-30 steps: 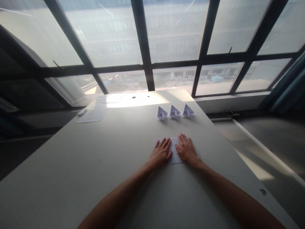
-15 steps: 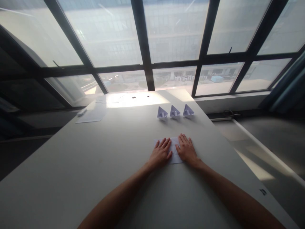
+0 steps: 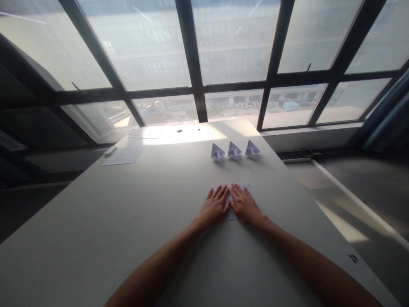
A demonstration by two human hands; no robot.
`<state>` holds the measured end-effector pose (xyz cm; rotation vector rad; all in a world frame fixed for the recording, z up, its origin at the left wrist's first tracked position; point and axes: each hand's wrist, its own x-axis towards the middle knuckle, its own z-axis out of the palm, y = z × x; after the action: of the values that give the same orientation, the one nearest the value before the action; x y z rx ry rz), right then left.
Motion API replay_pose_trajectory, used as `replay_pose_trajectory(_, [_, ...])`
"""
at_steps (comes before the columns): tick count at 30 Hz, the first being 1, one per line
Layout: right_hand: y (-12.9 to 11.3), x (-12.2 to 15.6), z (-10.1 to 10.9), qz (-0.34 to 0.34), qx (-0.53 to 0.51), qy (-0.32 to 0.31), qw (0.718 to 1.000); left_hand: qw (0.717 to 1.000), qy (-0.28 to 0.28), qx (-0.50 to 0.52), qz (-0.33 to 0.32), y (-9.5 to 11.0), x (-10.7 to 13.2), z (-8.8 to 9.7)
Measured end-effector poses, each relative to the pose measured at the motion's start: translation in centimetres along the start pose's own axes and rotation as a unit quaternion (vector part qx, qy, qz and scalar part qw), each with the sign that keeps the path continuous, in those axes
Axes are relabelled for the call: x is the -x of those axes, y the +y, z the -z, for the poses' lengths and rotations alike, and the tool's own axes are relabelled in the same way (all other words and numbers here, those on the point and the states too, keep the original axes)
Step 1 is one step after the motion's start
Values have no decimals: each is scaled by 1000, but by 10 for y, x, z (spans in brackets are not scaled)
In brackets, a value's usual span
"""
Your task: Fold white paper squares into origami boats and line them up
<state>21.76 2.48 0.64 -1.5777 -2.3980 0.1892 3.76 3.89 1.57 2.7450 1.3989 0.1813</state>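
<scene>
A sheet of white paper (image 3: 231, 215) lies flat on the table under both palms, mostly covered by them. My left hand (image 3: 215, 205) rests on its left part with the fingers stretched out. Beside it, my right hand (image 3: 245, 205) lies flat on the right part, fingers extended, its thumb close to the left thumb. Beyond the hands stand three folded paper shapes with pointed tops in a row: a left one (image 3: 217, 153), a middle one (image 3: 234, 151) and a right one (image 3: 252, 149).
The white table (image 3: 128, 221) reaches to a large dark-framed window (image 3: 198, 102). Loose paper sheets (image 3: 121, 157) lie at its far left. A small dark mark (image 3: 353, 258) shows near the right edge. A blue curtain (image 3: 380, 115) hangs at the right.
My right hand has slid left across the paper to sit against my left hand, baring the paper's upper right corner. The left hand has stayed nearly still.
</scene>
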Motion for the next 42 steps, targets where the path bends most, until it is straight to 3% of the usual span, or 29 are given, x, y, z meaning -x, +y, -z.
replay_pose_trajectory(6, [4, -3, -1, -122, 26, 32, 992, 1000, 0, -7, -2, 0, 0, 2])
replay_pose_trajectory(9, [6, -4, -1, -149, 33, 37, 988, 1000, 3, -7, -3, 0, 0, 2])
replay_pose_trajectory(16, [7, -4, 1, -140, 27, 21, 990, 1000, 8, -4, -5, 2, 1, 5])
replay_pose_trajectory(22, [3, 1, 1, -17, -10, 5, 1000, 999, 40, 17, 18, 4, 3, 8])
replay_pose_trajectory(27, [-1, 2, 0, 25, -32, -2, 999, 1000, 7, 22, 8, 1, 3, 6])
replay_pose_trajectory(34, [-2, 2, 0, 12, -14, 0, 1000, 999, 2, 13, 40, 1, 1, 5])
replay_pose_trajectory(42, [1, 1, 1, -125, 23, 22, 992, 992, 28, -2, 120, -2, -2, -1])
